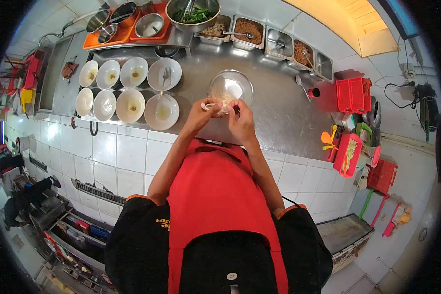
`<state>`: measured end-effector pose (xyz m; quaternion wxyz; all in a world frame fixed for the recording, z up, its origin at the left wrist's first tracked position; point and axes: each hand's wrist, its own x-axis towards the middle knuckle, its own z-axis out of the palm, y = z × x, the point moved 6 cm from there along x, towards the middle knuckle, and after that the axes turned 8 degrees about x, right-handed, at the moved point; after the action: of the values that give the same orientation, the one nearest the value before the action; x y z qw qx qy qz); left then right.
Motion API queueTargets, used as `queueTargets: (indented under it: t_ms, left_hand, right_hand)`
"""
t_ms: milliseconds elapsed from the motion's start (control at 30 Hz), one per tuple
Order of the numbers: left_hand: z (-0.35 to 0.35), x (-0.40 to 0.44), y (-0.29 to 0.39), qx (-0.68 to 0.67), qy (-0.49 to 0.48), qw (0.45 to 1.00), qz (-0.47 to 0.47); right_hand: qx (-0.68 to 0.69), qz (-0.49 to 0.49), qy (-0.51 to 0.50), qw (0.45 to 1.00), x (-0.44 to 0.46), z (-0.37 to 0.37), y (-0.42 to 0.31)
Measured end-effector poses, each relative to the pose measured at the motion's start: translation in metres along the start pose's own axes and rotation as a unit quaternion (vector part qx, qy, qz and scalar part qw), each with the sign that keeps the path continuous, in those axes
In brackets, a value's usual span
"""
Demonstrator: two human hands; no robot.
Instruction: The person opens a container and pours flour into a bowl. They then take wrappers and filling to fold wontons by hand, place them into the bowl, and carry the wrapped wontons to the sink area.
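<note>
Holding pale food [223,110], between both hands [242,120]; bowl [241,88] beyond

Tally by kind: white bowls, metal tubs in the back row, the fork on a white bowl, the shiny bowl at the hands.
White bowls: 8
Metal tubs: 5
Fork: 1
Shiny bowl: 1
Total: 15

Apron [210,196]: red, 2 straps
Shirt [132,245]: black, short-sleeved
Sleeve trim [291,209]: orange, on both edges
Lettering [162,224]: yellow-orange, left of the apron, partly covered
Button [232,276]: 1, pale, round, near
</note>
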<state>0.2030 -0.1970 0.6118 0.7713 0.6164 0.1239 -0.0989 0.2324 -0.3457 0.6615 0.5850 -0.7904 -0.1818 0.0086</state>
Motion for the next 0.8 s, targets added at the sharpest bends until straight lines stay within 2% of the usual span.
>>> queueTargets:
  t_ms: [67,267,333,400,467,533,633,700,733,800]
  left_hand:
    - [-0.003,0.001,-0.003,-0.031,-0.019,0.999,-0.019]
    - [-0.004,-0.001,0.005,0.078,-0.061,0.995,-0.001]
    - [0.003,-0.006,0.017,0.018,-0.100,0.995,0.011]
    - [0.006,-0.007,0.013,-0.008,-0.106,0.994,0.006]
    - [0.008,-0.005,0.009,-0.034,-0.114,0.993,0.003]
    - [0.007,-0.004,-0.003,-0.084,-0.122,0.988,-0.052]
    - [0.008,-0.005,-0.011,-0.072,-0.142,0.984,-0.080]
    - [0.014,-0.004,-0.010,-0.113,-0.162,0.977,-0.079]
    - [0.019,-0.006,-0.008,-0.154,-0.183,0.968,-0.081]
    - [0.021,-0.011,-0.005,-0.189,-0.193,0.960,-0.076]
  right_hand:
    - [0.004,0.002,0.009,1.000,0.001,0.001,0.006]
    - [0.026,0.027,0.047,0.998,-0.001,-0.004,0.013]
    - [0.039,0.035,0.058,0.997,0.000,-0.004,0.019]
    - [0.115,0.100,0.055,0.987,0.002,-0.002,0.040]
    - [0.134,0.132,0.042,0.981,0.001,0.001,0.054]
    - [0.153,0.166,0.029,0.974,-0.002,0.005,0.070]
    - [0.195,0.186,0.020,0.963,-0.005,0.009,0.076]
    - [0.297,0.264,0.036,0.917,-0.013,0.011,0.081]
    - [0.298,0.264,0.038,0.917,-0.015,0.013,0.078]
    - [0.215,0.247,0.046,0.944,-0.017,0.013,0.072]
